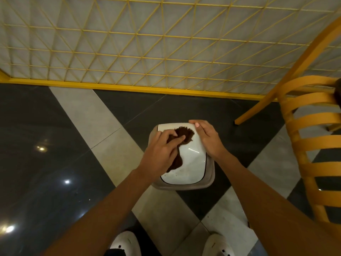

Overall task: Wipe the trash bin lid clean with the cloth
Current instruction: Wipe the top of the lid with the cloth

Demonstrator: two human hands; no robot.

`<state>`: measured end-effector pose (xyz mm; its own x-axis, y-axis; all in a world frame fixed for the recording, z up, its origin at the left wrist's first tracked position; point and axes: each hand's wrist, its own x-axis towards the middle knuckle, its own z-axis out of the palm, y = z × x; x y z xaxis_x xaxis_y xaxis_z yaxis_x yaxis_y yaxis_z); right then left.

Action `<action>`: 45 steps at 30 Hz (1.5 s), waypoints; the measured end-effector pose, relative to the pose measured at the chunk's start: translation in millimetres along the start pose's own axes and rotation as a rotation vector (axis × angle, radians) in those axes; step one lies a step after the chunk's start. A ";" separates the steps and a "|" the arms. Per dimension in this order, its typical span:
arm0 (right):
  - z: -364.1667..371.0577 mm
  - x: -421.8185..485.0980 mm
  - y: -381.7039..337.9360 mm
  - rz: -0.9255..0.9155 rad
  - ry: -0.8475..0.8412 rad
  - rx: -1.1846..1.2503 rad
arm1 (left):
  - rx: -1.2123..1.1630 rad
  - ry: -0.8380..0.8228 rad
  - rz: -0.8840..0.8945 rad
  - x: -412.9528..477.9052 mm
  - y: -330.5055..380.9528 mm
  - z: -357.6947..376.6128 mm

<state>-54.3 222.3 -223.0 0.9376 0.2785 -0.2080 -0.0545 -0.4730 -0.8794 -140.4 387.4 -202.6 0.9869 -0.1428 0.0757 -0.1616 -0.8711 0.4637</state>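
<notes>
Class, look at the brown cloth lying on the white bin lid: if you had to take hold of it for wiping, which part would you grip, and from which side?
Probably the bunched far part of the cloth, pressed from above. There it lies thick on the lid, where the left hand already covers it; the near tail is thin. The right hand rests on the lid's right edge.
</notes>
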 end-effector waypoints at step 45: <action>-0.9 7.3 11.0 -0.084 -0.017 -0.068 | 0.196 -0.066 0.698 16.3 2.7 31.5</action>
<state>-47.8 218.3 -233.9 0.9321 0.3331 -0.1424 0.0479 -0.5030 -0.8630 -124.8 367.9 -227.9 0.6530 -0.7186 0.2393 -0.7565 -0.6343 0.1596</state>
